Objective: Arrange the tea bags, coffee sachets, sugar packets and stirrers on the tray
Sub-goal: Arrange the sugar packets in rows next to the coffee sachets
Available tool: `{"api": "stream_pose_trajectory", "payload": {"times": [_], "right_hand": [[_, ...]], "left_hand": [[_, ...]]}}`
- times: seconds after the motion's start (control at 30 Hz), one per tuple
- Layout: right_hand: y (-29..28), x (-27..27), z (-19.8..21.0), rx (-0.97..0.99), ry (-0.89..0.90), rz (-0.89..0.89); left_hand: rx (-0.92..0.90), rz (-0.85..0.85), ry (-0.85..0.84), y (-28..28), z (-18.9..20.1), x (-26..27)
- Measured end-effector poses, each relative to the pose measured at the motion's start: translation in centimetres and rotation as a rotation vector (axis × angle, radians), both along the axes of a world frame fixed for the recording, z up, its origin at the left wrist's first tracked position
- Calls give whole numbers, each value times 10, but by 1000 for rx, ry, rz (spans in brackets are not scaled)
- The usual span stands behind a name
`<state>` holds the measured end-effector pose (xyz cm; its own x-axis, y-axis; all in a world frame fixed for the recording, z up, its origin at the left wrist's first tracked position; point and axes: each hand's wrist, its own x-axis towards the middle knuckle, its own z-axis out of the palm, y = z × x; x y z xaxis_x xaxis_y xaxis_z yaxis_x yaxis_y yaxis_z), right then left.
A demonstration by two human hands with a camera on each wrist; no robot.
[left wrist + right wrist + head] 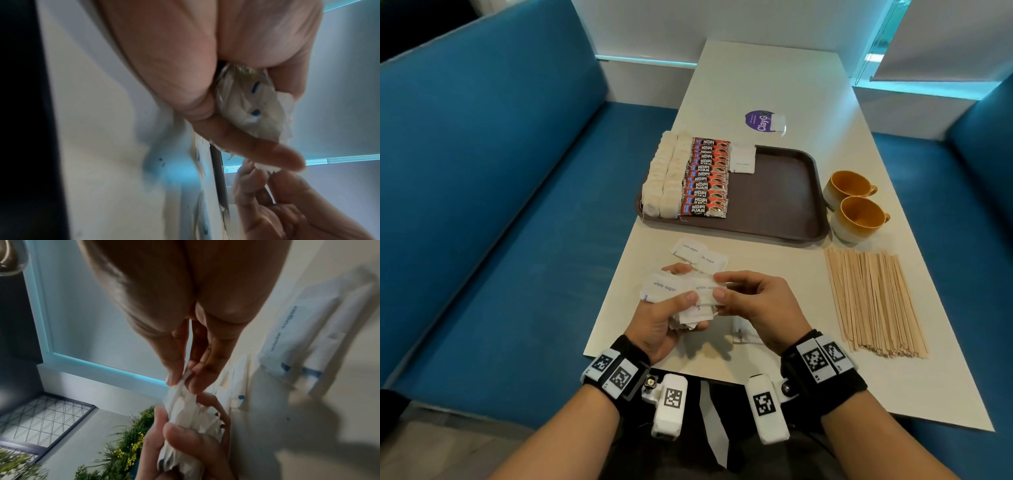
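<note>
The left hand [661, 322] grips a crumpled bunch of white sugar packets [671, 291] above the near end of the pale table [774, 85]; the blue words "white sugar" read clearly on the two top ones. The right hand [753, 301] meets it from the other side, thumb and fingertips [193, 382] pinching the edge of one packet in that bunch, so both hands are closed on the same paper. Two more "white sugar" packets [697, 255] lie loose on the table just beyond the hands.

On the brown tray [784, 192], the left side is filled: two columns of pale tea bags [662, 178] sit at the far left edge, and beside them runs an overlapping column of red and black coffee sachets [705, 178] printed "KOPI JUAN". A single white sugar packet [742, 159] lies just right of the sachets, near the tray's far edge.

To the right of the tray stand two cups [854, 205] with yellow insides, touching. Nearer, a spread of wooden stirrers [873, 301] lies on the table. Beyond the tray is a round purple sticker [759, 120] reading "ClayG", its last letters covered by a small white packet.
</note>
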<state>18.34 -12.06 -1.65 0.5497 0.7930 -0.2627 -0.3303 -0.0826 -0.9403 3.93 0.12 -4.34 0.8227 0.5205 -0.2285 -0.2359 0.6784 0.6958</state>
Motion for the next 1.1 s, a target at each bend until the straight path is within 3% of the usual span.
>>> {"api": "stream_pose_trajectory", "payload": {"times": [0.23, 0.5, 0.73, 1.1], "right_hand": [[22, 34, 12, -40, -65, -40], [99, 146, 48, -39, -225, -202], [164, 227, 28, -285, -416, -221], [216, 265, 3, -658, -643, -119]], "left_hand": [[-50, 34, -2, 4, -5, 3], [-77, 3, 18, 7, -5, 4], [-112, -51, 2, 11, -7, 4], [-160, -49, 3, 11, -8, 5]]}}
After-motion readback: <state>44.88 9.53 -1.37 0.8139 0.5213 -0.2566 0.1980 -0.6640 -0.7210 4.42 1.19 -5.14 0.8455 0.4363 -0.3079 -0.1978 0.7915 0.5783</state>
